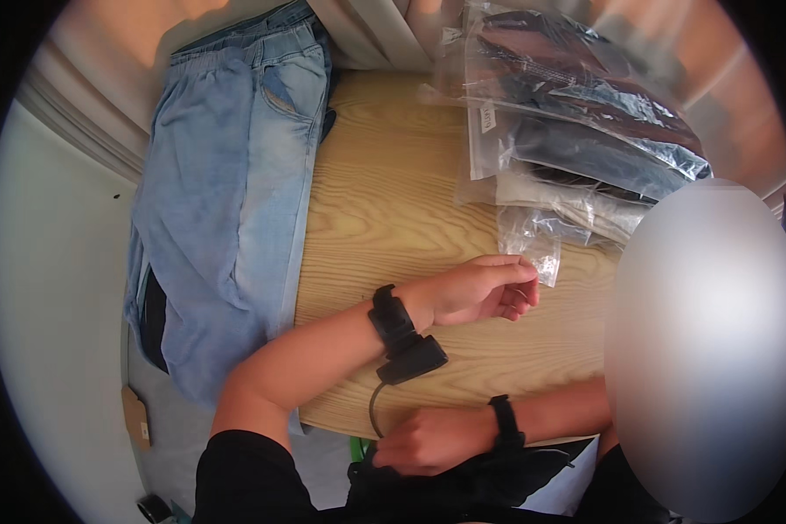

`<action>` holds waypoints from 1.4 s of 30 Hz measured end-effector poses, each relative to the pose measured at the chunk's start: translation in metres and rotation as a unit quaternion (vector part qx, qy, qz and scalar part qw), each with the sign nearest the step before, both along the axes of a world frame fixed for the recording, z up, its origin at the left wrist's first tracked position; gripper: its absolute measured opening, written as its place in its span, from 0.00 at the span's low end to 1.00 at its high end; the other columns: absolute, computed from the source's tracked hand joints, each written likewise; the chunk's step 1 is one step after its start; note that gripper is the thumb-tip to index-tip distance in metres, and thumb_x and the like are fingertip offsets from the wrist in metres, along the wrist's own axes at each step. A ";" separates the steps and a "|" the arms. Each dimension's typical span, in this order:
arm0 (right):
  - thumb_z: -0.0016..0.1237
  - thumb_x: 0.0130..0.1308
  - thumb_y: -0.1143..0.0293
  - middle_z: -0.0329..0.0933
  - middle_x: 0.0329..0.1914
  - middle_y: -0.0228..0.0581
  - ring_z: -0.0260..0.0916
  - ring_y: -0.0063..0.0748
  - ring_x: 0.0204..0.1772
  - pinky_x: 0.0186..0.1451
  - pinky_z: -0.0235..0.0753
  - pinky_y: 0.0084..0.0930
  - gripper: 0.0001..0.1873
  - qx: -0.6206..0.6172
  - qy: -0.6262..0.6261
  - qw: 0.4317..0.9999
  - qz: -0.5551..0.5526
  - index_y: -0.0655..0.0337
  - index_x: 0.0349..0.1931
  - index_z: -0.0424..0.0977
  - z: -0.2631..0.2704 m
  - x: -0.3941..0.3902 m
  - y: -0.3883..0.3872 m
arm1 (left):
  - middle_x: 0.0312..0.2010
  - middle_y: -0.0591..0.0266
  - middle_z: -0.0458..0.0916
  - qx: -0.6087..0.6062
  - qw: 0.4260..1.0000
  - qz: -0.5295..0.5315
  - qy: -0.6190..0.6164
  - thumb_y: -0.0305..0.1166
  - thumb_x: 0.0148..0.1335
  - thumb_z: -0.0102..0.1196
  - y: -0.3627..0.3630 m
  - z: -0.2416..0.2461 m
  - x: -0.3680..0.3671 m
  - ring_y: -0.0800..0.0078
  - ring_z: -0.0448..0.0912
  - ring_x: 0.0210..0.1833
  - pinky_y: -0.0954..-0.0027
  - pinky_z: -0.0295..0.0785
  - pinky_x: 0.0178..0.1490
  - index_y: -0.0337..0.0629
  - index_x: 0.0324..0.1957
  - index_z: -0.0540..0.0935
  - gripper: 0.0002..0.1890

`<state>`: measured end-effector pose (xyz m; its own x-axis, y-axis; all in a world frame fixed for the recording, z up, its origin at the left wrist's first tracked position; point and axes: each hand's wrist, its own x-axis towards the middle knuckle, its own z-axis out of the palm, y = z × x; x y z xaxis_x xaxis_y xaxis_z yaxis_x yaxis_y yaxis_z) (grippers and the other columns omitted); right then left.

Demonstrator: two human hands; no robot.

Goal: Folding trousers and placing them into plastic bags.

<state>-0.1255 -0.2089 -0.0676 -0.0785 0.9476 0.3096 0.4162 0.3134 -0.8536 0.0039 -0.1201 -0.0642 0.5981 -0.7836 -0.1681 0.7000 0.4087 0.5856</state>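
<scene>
My left hand (488, 288) hovers over the wooden table (380, 216), its fingers loosely curled with nothing seen between them. Just beyond its fingertips lies the corner of a clear plastic bag (530, 242). Low in the view, my right hand (426, 440) is closed at the near table edge, beside a black strap or bag (452, 481) at my waist; whether it grips anything is hidden. A black wrist strap with a box (409, 357) sits on my left wrist, and a cable runs from it towards my right hand. Another black strap (505, 416) is on my right wrist.
Light blue jeans (236, 164) lie in a stack along the left table side, hanging over the near edge. Clear plastic bags with folded clothes (576, 118) are piled at the back right. Curtains (380, 33) hang behind the table. A blurred oval covers the right side.
</scene>
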 end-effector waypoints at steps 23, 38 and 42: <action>0.47 0.55 0.71 0.70 0.16 0.40 0.69 0.45 0.23 0.26 0.66 0.38 0.06 0.079 0.108 0.983 -0.126 0.62 0.22 0.69 0.011 0.018 -0.002 | 0.30 0.63 0.73 0.072 0.997 0.025 -0.008 0.35 0.65 0.46 0.013 0.011 0.002 0.75 0.71 0.29 0.72 0.66 0.37 0.44 0.37 0.70 0.06; 0.48 0.53 0.71 0.70 0.14 0.45 0.69 0.50 0.22 0.25 0.66 0.39 0.07 0.098 0.104 0.975 -0.171 0.63 0.20 0.71 -0.003 0.011 0.007 | 0.27 0.67 0.70 0.109 0.971 0.189 -0.096 0.25 0.61 0.48 0.015 0.016 0.007 0.79 0.66 0.28 0.75 0.63 0.34 0.43 0.38 0.70 0.04; 0.48 0.52 0.71 0.70 0.14 0.46 0.69 0.50 0.22 0.25 0.66 0.39 0.07 0.090 0.119 0.974 -0.172 0.64 0.20 0.70 -0.004 0.012 0.007 | 0.27 0.67 0.70 0.184 0.957 0.148 -0.165 0.25 0.62 0.47 0.012 0.018 0.004 0.80 0.67 0.28 0.76 0.66 0.34 0.43 0.38 0.69 0.04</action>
<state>-0.1133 -0.2021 -0.0713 0.3281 0.8342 0.4433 0.3209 0.3430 -0.8828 0.0084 -0.1078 -0.0460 0.8536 -0.4948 -0.1630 0.3364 0.2845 0.8977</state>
